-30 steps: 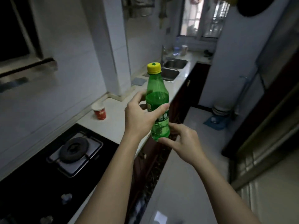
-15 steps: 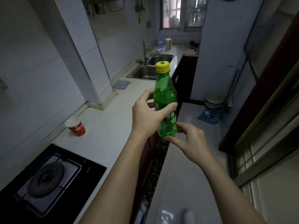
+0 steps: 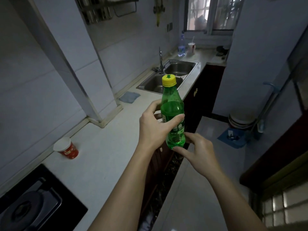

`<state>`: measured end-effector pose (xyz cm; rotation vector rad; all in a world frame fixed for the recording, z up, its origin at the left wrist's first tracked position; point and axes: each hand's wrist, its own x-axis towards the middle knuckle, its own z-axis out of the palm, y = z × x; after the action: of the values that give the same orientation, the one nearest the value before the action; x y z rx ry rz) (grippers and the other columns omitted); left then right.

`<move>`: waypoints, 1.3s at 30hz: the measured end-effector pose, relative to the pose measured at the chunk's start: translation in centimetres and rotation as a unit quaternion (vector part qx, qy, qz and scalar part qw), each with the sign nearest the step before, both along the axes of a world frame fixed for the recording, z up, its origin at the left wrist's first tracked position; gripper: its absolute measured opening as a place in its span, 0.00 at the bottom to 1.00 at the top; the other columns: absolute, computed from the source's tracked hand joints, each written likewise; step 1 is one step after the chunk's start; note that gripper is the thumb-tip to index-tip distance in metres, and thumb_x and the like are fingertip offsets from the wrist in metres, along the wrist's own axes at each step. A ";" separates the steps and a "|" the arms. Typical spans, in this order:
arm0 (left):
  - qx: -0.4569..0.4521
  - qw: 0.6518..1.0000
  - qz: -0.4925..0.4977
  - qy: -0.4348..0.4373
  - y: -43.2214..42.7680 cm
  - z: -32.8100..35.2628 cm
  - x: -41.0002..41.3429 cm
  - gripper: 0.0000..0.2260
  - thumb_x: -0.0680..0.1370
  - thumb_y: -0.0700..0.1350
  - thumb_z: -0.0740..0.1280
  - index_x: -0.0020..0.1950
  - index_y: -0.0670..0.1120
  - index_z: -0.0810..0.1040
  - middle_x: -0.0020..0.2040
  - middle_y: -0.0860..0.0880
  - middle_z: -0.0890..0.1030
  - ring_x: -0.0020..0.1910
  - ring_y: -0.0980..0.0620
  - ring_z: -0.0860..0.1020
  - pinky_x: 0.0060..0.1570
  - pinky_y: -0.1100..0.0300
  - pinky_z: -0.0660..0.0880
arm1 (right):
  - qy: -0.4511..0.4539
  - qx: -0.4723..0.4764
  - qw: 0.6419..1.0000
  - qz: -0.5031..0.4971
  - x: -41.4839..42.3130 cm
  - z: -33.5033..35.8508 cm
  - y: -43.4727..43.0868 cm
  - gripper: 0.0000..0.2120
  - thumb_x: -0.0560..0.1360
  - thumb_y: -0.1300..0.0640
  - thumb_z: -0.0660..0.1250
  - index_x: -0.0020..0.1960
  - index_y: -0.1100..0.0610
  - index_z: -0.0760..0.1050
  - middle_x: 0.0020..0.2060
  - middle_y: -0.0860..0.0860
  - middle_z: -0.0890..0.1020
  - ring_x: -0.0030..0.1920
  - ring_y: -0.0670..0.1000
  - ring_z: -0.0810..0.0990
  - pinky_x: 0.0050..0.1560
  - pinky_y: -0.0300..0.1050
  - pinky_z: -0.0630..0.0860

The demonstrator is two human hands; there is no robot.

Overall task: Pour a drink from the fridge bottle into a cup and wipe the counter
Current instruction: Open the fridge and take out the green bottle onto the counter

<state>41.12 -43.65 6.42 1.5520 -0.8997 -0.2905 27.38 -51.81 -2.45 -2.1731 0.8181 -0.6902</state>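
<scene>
A red cup (image 3: 66, 148) stands on the desk (image 3: 106, 147) at nine o'clock of the green bottle (image 3: 172, 110), with the sink (image 3: 150, 85) at twelve, while the left hand (image 3: 153, 129) curls its fingers round the bottle's middle and the right hand (image 3: 199, 151) pinches its base.

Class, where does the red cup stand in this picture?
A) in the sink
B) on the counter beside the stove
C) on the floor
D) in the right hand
B: the red cup stands upright on the white counter, just past the far edge of the stove.
</scene>
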 end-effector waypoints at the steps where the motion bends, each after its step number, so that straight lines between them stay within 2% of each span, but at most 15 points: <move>1: 0.002 1.000 0.007 0.005 -0.7 -0.2 0.6 0.21 0.68 0.47 0.81 0.58 0.49 0.80 0.49 0.55 0.85 0.49 0.59 0.82 0.47 0.67 0.77 | 0.001 0.005 1.000 0.007 0.6 -0.2 -0.8 0.25 0.69 0.40 0.75 0.63 0.47 0.78 0.50 0.42 0.79 0.53 0.40 0.76 0.51 0.34 0.70; 3: 0.007 1.000 0.021 0.014 -2.0 -0.7 1.9 0.21 0.68 0.46 0.81 0.59 0.50 0.80 0.49 0.55 0.85 0.49 0.59 0.83 0.47 0.66 0.77 | -0.001 0.016 1.000 0.023 2.2 -0.7 -2.4 0.25 0.68 0.41 0.75 0.63 0.47 0.78 0.49 0.41 0.78 0.52 0.38 0.76 0.51 0.32 0.70; 8: 0.021 0.997 0.068 0.023 -4.5 -2.0 6.6 0.22 0.67 0.47 0.81 0.58 0.51 0.80 0.48 0.61 0.84 0.48 0.61 0.82 0.48 0.65 0.79 | 0.004 0.018 0.998 0.067 7.7 -2.2 -6.2 0.24 0.68 0.42 0.77 0.61 0.47 0.79 0.49 0.43 0.80 0.52 0.40 0.78 0.53 0.38 0.74; 11: 0.027 0.994 0.101 0.022 -5.6 -2.7 10.4 0.22 0.67 0.49 0.81 0.58 0.53 0.79 0.49 0.64 0.83 0.48 0.62 0.82 0.49 0.62 0.81 | 0.018 0.015 0.995 0.098 12.3 -2.9 -8.3 0.24 0.68 0.42 0.77 0.61 0.46 0.79 0.48 0.44 0.80 0.50 0.40 0.78 0.49 0.32 0.71; 17: 0.014 0.985 0.169 0.034 -6.9 -4.0 19.4 0.23 0.67 0.47 0.81 0.59 0.51 0.79 0.49 0.61 0.84 0.48 0.63 0.82 0.45 0.67 0.79 | 0.047 -0.007 0.987 0.154 22.7 -3.0 -11.4 0.24 0.66 0.43 0.79 0.60 0.48 0.81 0.48 0.47 0.82 0.50 0.44 0.78 0.49 0.40 0.72; 19: 0.019 0.982 0.183 0.041 -6.9 -4.4 22.0 0.23 0.67 0.48 0.81 0.60 0.51 0.79 0.50 0.61 0.83 0.49 0.63 0.82 0.46 0.65 0.80 | 0.063 -0.015 0.982 0.175 26.0 -3.1 -12.0 0.23 0.66 0.44 0.79 0.58 0.47 0.81 0.47 0.47 0.83 0.50 0.45 0.79 0.49 0.42 0.74; 22: 0.015 0.977 0.206 0.050 -6.6 -5.2 25.9 0.24 0.66 0.50 0.80 0.59 0.52 0.78 0.53 0.58 0.83 0.52 0.58 0.82 0.49 0.58 0.82 | 0.075 -0.026 0.976 0.205 30.9 -3.6 -12.6 0.21 0.65 0.44 0.79 0.56 0.47 0.81 0.46 0.47 0.82 0.48 0.46 0.79 0.46 0.42 0.73; 25: 0.020 0.969 0.237 0.062 -5.6 -5.9 28.9 0.24 0.67 0.49 0.81 0.60 0.53 0.77 0.55 0.58 0.82 0.53 0.58 0.82 0.49 0.63 0.81 | 0.079 -0.041 0.966 0.244 35.2 -4.4 -12.2 0.20 0.65 0.44 0.79 0.56 0.46 0.82 0.45 0.46 0.83 0.45 0.45 0.78 0.42 0.40 0.71; 28: 0.019 0.957 0.275 0.091 -4.1 -6.9 31.4 0.24 0.67 0.47 0.81 0.59 0.54 0.77 0.54 0.58 0.82 0.53 0.59 0.81 0.49 0.64 0.80 | 0.079 -0.035 0.953 0.289 38.9 -5.3 -11.3 0.19 0.65 0.45 0.79 0.55 0.44 0.82 0.44 0.46 0.83 0.44 0.45 0.79 0.42 0.41 0.74; 31: 0.013 0.940 0.319 0.121 -2.7 -8.0 33.6 0.26 0.63 0.50 0.82 0.59 0.54 0.78 0.53 0.57 0.83 0.53 0.56 0.82 0.53 0.54 0.81 | 0.072 -0.049 0.937 0.338 42.4 -6.5 -10.2 0.20 0.66 0.46 0.79 0.56 0.46 0.82 0.43 0.45 0.83 0.42 0.46 0.79 0.40 0.38 0.73; 33: 0.014 0.927 0.353 0.128 -1.8 -8.7 34.8 0.27 0.62 0.51 0.82 0.59 0.54 0.78 0.53 0.58 0.84 0.53 0.55 0.82 0.55 0.52 0.81 | 0.071 -0.050 0.926 0.368 44.5 -7.5 -9.3 0.21 0.66 0.45 0.79 0.57 0.47 0.82 0.42 0.45 0.82 0.40 0.47 0.78 0.39 0.42 0.75; 36: 0.021 0.906 0.398 0.141 -0.6 -9.7 36.0 0.26 0.63 0.48 0.82 0.59 0.56 0.78 0.53 0.60 0.83 0.55 0.57 0.81 0.57 0.51 0.80 | 0.073 -0.040 0.908 0.410 47.2 -9.4 -8.0 0.21 0.67 0.43 0.78 0.57 0.48 0.82 0.42 0.46 0.81 0.40 0.47 0.78 0.40 0.43 0.75; 39: 0.020 0.885 0.439 0.157 0.3 -11.3 36.9 0.28 0.64 0.43 0.82 0.61 0.52 0.78 0.55 0.56 0.83 0.57 0.55 0.80 0.55 0.48 0.81 | 0.079 -0.026 0.894 0.440 49.3 -11.4 -7.2 0.22 0.66 0.42 0.77 0.58 0.48 0.82 0.45 0.46 0.82 0.43 0.48 0.80 0.42 0.42 0.75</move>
<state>78.05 -43.34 -4.85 1.7270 0.1118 0.1010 76.69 -59.04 -13.82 -2.3438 -0.1687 -0.0649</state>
